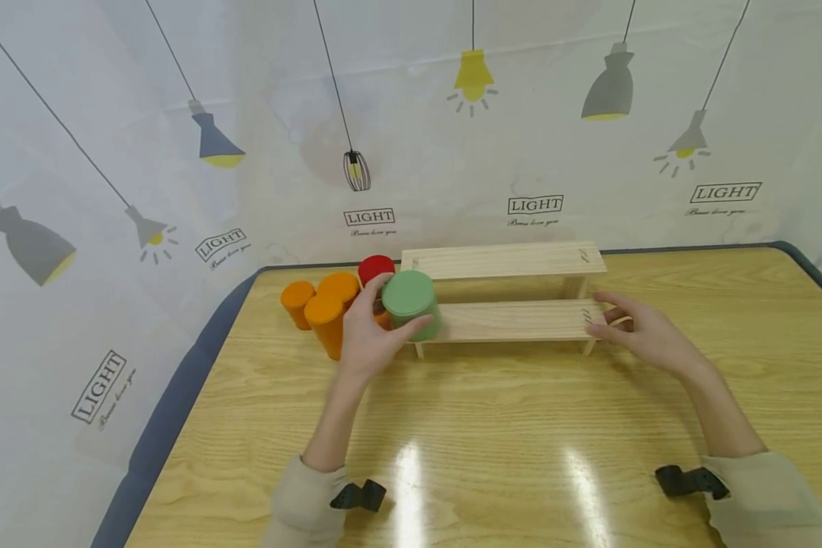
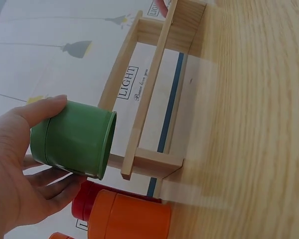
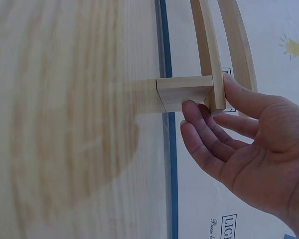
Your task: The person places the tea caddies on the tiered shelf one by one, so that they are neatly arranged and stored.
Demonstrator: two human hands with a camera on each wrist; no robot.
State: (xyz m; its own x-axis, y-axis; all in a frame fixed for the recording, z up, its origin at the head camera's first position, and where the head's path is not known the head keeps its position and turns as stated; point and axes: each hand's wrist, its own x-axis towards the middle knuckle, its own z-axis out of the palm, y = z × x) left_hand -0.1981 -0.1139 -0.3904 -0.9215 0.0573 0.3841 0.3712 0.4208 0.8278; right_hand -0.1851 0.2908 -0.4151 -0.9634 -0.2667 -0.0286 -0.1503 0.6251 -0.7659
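Both the left hand (image 1: 371, 339) and the right hand (image 1: 647, 335) are gripping something above the desk (image 1: 486, 418). A green canister (image 1: 409, 293) is hanging over the left end of the wooden stand's lower board (image 1: 514, 323), apparently just clear of it, though the gap is hard to judge. It is looking stiff-walled and probably light, with a smooth, faintly glossy surface that may be turning slippery under loose fingertips; its round side is offering the surest hold, with thumb and fingers on opposing faces. The wooden stand (image 1: 507, 261) is seeming rigid, and its board ends are giving an easy pinch.

The left hand is curving around the canister, opened about as wide as its body, the palm staying off the far side. The right hand is pinching the right end of the lower board, nearly closed, thumb and curled fingers lying on either side of the wood. Beside the left hand, orange canisters (image 1: 324, 310) and a red canister (image 1: 377, 266) are standing close together.
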